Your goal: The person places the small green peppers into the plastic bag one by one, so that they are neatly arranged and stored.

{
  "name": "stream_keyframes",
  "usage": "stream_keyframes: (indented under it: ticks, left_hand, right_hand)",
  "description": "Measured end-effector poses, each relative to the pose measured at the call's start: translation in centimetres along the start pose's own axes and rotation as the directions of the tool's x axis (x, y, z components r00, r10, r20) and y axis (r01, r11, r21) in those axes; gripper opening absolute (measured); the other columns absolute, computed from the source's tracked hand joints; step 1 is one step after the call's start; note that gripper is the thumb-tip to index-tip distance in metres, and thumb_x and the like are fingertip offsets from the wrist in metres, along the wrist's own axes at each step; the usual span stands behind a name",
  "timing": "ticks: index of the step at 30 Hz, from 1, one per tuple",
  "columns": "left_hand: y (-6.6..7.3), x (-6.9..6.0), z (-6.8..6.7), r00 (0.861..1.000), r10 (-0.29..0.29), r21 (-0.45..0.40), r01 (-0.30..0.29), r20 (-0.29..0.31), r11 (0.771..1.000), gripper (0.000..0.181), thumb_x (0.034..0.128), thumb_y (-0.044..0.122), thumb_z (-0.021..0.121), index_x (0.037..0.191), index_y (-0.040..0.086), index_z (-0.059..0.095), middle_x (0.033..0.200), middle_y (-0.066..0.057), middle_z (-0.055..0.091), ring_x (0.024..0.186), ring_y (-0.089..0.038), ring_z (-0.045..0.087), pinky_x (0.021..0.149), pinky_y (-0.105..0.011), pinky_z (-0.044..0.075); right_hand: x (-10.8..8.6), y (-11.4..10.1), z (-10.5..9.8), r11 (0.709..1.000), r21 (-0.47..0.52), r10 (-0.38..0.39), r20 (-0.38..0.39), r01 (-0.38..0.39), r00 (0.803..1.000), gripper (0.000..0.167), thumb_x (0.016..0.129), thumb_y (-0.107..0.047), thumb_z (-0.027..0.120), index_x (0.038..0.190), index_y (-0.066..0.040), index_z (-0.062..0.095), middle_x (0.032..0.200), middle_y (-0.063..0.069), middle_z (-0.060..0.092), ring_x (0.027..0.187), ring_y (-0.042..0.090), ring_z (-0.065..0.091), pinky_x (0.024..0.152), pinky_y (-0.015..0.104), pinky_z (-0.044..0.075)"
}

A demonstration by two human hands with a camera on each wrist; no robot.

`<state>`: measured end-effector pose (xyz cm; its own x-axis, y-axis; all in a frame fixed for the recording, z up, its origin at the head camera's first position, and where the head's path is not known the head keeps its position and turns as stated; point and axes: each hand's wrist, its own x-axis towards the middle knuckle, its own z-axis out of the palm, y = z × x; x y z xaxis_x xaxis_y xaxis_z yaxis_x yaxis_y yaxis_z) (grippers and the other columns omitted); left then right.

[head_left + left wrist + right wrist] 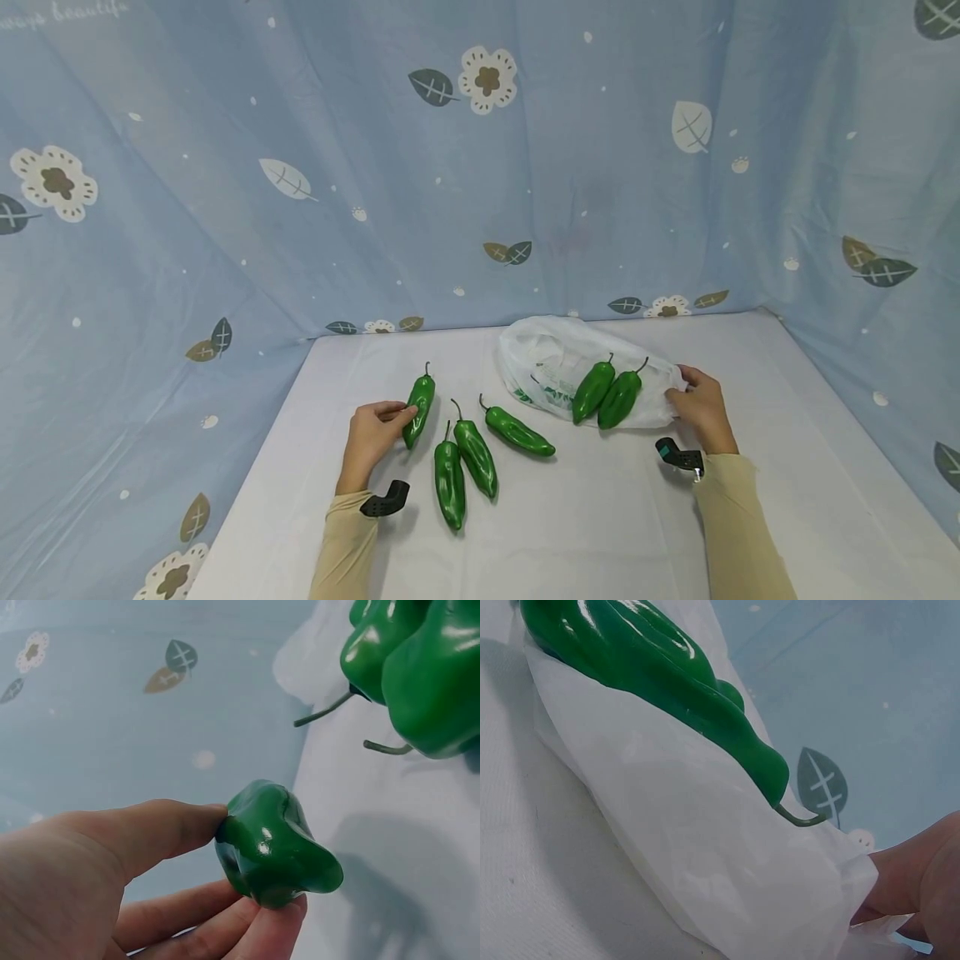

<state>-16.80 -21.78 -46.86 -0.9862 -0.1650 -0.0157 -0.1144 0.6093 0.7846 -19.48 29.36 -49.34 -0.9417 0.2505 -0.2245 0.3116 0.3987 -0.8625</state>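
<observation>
My left hand [373, 435] pinches a green pepper [422, 405] between thumb and fingers, stem pointing away; in the left wrist view the same pepper [270, 844] shows end-on. To its right, three more peppers lie on the white table, among them one slanted pepper [517, 431]. A white plastic bag [543, 354] lies at the back, with two peppers on it, one of them at its right side [620, 400]. My right hand [701, 404] grips the bag's right end; the right wrist view shows the bag [682, 825] bunched at the thumb.
The white-covered table [570, 533] ends at the back against a blue curtain [390, 208] printed with leaves and flowers. The curtain also hangs at both sides. A black camera [386, 498] sits on the left wrist and another [678, 455] on the right.
</observation>
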Motion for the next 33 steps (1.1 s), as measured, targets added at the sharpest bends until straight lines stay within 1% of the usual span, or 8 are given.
stream_keyframes:
  ticks: [3,6,13,17,22,27,33]
  left_hand:
    - [0.2,0.1,0.0,1.0,-0.004,-0.027,0.004,0.005,1.0,0.04,0.0943,0.032,0.077,0.12,0.001,0.076,0.108,-0.02,0.078,0.079,-0.017,0.076,0.072,-0.029,0.059]
    - [0.4,0.3,0.0,1.0,-0.002,-0.047,0.002,0.009,0.999,0.041,0.0943,0.032,0.077,0.12,0.001,0.075,0.109,-0.021,0.078,0.078,-0.016,0.076,0.071,-0.028,0.06]
    - [0.8,0.5,0.0,1.0,0.012,-0.093,-0.01,0.019,0.996,0.042,0.0947,0.031,0.076,0.122,0.0,0.074,0.111,-0.023,0.077,0.079,-0.019,0.077,0.075,-0.037,0.064]
    - [1.2,0.5,0.1,1.0,0.014,-0.103,-0.012,0.017,0.995,0.043,0.0939,0.033,0.077,0.122,0.0,0.074,0.11,-0.022,0.077,0.08,-0.019,0.076,0.078,-0.042,0.064]
    - [1.6,0.5,0.2,1.0,0.013,-0.116,-0.011,0.014,0.993,0.042,0.0935,0.033,0.077,0.12,0.0,0.075,0.107,-0.021,0.078,0.078,-0.016,0.075,0.079,-0.046,0.063]
    - [2.1,0.5,0.4,0.999,0.028,-0.137,-0.026,0.015,0.99,0.041,0.094,0.031,0.077,0.121,0.0,0.075,0.107,-0.022,0.078,0.082,-0.019,0.076,0.081,-0.048,0.063]
    - [2.7,0.7,0.7,0.999,0.036,-0.141,-0.033,0.019,0.989,0.041,0.0943,0.03,0.077,0.121,0.0,0.074,0.109,-0.022,0.077,0.085,-0.021,0.077,0.081,-0.046,0.064]
  right_hand:
    - [0.0,0.0,0.1,1.0,0.0,-0.007,-0.006,0.007,1.0,0.067,0.095,-0.004,0.049,0.157,0.011,0.029,0.161,0.036,0.032,0.146,0.053,0.035,0.118,0.063,0.038]
    - [0.0,0.1,0.1,1.0,-0.001,-0.008,-0.01,0.008,1.0,0.066,0.095,-0.004,0.049,0.157,0.011,0.03,0.161,0.036,0.033,0.145,0.053,0.036,0.117,0.062,0.039]
    - [0.1,0.3,0.2,1.0,-0.012,-0.011,-0.012,0.011,1.0,0.066,0.096,-0.005,0.049,0.157,0.011,0.03,0.159,0.037,0.034,0.141,0.051,0.039,0.116,0.061,0.042]
    - [0.2,0.4,0.2,1.0,-0.014,-0.016,-0.016,0.016,1.0,0.065,0.096,-0.005,0.049,0.156,0.011,0.031,0.158,0.037,0.036,0.139,0.049,0.041,0.114,0.059,0.044]
    - [0.2,0.4,0.2,1.0,-0.013,-0.012,-0.013,0.012,1.0,0.065,0.096,-0.006,0.049,0.157,0.011,0.031,0.159,0.036,0.035,0.141,0.05,0.039,0.116,0.061,0.042]
    - [0.3,0.4,0.2,1.0,-0.016,-0.012,-0.016,0.012,1.0,0.065,0.096,-0.005,0.049,0.156,0.011,0.032,0.159,0.036,0.035,0.143,0.052,0.037,0.117,0.063,0.04]
    - [0.2,0.4,0.2,1.0,-0.021,-0.013,-0.02,0.013,1.0,0.065,0.096,-0.006,0.049,0.157,0.01,0.031,0.16,0.036,0.035,0.143,0.051,0.038,0.116,0.063,0.041]
